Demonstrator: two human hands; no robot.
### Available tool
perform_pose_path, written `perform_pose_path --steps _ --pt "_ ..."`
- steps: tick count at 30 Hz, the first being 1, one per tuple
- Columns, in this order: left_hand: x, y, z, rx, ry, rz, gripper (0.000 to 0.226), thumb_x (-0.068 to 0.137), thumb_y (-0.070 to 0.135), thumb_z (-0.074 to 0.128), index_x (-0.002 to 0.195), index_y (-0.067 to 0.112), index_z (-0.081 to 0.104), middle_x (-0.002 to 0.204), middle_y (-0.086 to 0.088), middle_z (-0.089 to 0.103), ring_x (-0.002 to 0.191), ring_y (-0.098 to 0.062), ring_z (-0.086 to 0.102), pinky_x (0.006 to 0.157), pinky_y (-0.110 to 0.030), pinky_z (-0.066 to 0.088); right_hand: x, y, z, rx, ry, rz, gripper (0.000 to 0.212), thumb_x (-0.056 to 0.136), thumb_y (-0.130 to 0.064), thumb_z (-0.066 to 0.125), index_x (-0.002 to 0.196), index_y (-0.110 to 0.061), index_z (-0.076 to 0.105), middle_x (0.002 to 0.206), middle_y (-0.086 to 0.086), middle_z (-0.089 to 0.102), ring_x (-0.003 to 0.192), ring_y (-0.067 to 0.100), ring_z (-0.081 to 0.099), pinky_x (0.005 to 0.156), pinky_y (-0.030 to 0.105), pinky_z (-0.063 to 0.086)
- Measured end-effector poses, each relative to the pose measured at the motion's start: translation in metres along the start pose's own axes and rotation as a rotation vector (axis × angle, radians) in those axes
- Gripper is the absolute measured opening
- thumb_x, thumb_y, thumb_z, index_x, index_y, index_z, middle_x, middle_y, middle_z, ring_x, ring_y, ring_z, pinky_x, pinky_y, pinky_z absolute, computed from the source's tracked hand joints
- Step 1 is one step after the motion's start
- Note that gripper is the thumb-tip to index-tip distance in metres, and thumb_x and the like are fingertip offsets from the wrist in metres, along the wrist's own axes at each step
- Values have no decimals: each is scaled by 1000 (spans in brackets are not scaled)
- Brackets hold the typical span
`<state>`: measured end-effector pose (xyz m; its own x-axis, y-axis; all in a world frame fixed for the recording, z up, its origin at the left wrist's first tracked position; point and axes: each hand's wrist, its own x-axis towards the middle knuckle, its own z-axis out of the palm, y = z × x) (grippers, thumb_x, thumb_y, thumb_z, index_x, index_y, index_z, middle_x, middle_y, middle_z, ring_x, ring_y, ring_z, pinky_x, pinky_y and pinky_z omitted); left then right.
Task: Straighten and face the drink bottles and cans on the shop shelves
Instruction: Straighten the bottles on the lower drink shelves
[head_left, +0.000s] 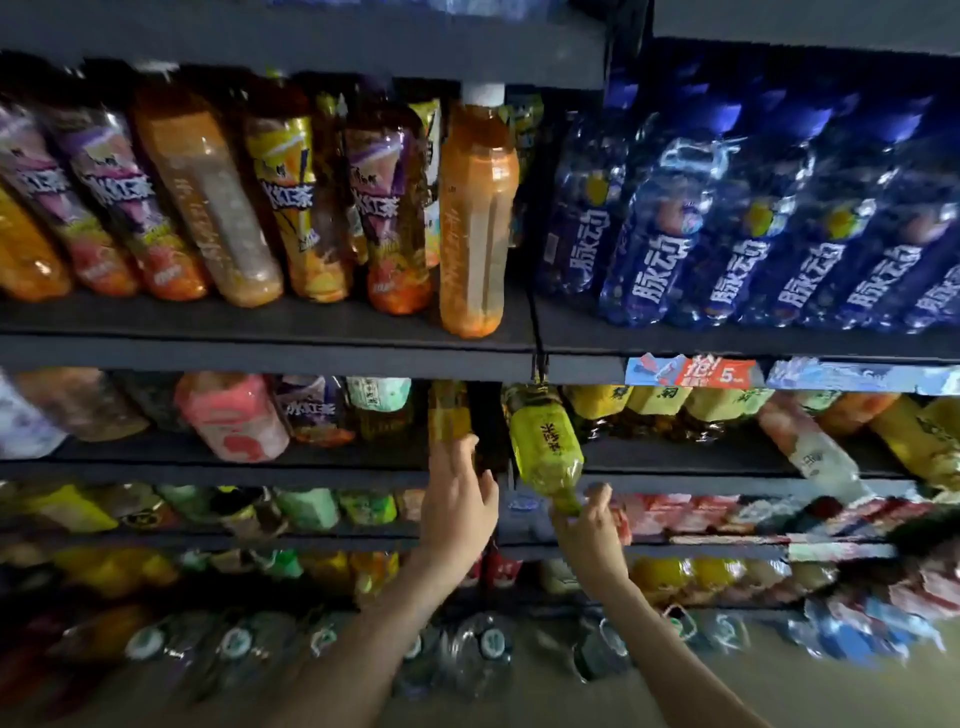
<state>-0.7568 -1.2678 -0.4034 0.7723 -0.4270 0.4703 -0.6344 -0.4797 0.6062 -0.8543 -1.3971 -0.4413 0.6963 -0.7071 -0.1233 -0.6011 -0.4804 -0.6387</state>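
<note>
Right hand (587, 530) is in, thumb and fingertips pinching the base of the green bottle (545, 447). That bottle is tipped, base leaning out over the front lip of the middle shelf (208, 470) and cap end tucked back under the shelf above, label facing out. Just to its left, the left hand (457, 499) is up with fingers fairly straight and spread, fingertips against the lower part of an amber bottle (449, 413) standing upright on the same shelf, nothing gripped there. The 2 bottles are near each other but apart, with a dark gap between them. Further left on that shelf, a pink bottle (234, 415) leans. Up on the upper shelf (260, 322), an orange bottle (478, 218) with a white cap stands near the front edge, and to its right a row of blue bottles (779, 234). A red price tag (696, 371) hangs below them.
</note>
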Motion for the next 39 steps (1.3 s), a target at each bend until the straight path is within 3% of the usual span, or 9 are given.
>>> perform_pose_path --steps 2,6,11,14,17,26,32,35,39 --pt "-13 8 19 36 -80 -57 39 76 3 72 113 5 58 101 -13 58 78 -26 64 62 -25 51 -1 3 -5 38 -33 -71 20 85 3 55 103 -5 55 93 28 62 79 46 63 59 40 51" --pt "-29 15 50 99 -198 -131 39 84 2 62 122 9 58 115 -13 57 92 -29 62 70 -32 50 18 20 1 218 -53 -68 29 90 -7 58 102 -9 32 76 7 58 72 35 60 53 30 39" --pt "-41 27 64 25 -312 -212 64 86 -1 56 145 14 36 139 -9 42 127 -25 44 103 -32 40 4 17 -19 357 3 -79 33 83 -7 65 103 -10 39 65 -8 53 57 21 52 53 30 38" --pt "-25 24 70 -73 -319 -260 74 86 15 65 147 24 24 146 -4 34 131 -24 41 100 -43 45 -2 2 -35 468 74 -164 36 79 -15 69 99 -19 40 66 -5 56 57 11 54 55 35 45" --pt "-4 31 71 -182 -270 -285 75 88 25 63 149 28 20 153 6 25 136 -8 32 105 -25 39 0 -18 -48 590 158 -215 32 81 -23 69 99 -24 43 73 -7 59 60 6 54 59 29 47" --pt "56 24 65 -520 -289 -274 62 69 20 84 108 46 43 104 22 60 95 13 58 75 -7 44 42 -51 -53 803 245 -305 30 86 -13 69 104 -31 53 64 -7 48 59 2 46 58 14 40" --pt "66 14 65 -473 -314 -291 67 66 33 85 116 41 41 104 29 54 95 9 54 72 1 39 56 -30 -32 689 268 -228 63 78 -18 77 131 -28 43 103 -5 44 97 8 45 82 17 41" --pt "70 13 62 -443 -308 -277 74 67 32 85 127 25 42 102 28 49 90 11 49 70 5 36 67 -15 -20 740 32 -167 73 77 -39 76 139 -34 38 136 -4 36 128 10 34 106 30 37" --pt "79 7 65 -459 -320 -314 65 67 36 85 120 25 50 101 24 57 90 7 56 73 -1 41 79 -14 -14 918 -151 -214 71 79 -50 64 142 -25 40 138 -3 52 127 11 49 106 34 42"
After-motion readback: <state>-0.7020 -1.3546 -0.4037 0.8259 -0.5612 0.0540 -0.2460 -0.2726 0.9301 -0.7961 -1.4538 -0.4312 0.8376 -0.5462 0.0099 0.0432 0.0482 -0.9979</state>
